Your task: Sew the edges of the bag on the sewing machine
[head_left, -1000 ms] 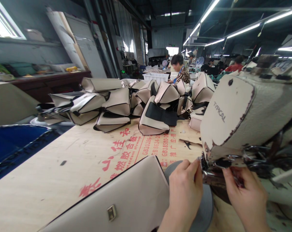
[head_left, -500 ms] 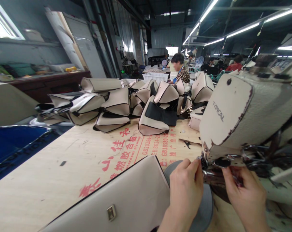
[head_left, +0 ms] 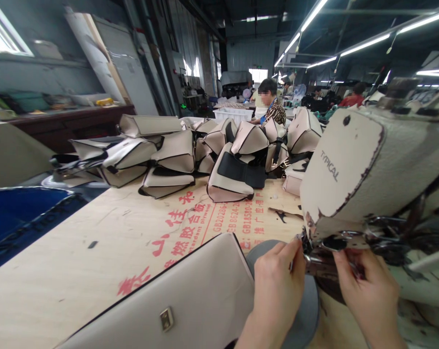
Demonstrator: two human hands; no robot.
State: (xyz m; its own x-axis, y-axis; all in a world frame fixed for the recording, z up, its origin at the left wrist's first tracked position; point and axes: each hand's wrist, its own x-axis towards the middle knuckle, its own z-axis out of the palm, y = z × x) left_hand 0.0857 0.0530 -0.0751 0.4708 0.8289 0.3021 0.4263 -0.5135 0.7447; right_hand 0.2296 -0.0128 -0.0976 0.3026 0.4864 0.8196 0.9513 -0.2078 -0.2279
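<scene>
A cream sewing machine [head_left: 341, 160] marked TYPICAL stands at the right, its paint chipped along the edges. My left hand [head_left: 279, 276] is closed in a pinch at the left side of the needle area. On the other side, my right hand [head_left: 368, 286] pinches close under the machine head. Whatever is between the fingertips of either hand is too small or hidden to make out. Beside my left forearm lies a beige bag panel [head_left: 190, 291] with black edging and a metal clasp plate [head_left: 166, 319]. A grey rounded piece [head_left: 308, 310] shows under my left wrist.
Several beige bags [head_left: 175, 150] with black trim are heaped at the back of the plywood table [head_left: 77, 271]. A blue-lined bin [head_left: 19, 218] stands at the left. Beyond the heap sits a co-worker [head_left: 275, 109] near a white crate [head_left: 234, 114]. Dark scraps [head_left: 284, 214] lie by the machine.
Both hands stay pinched at the needle area, with only a very slight shift. The view has moved a little; the bags and panel lie as before.
</scene>
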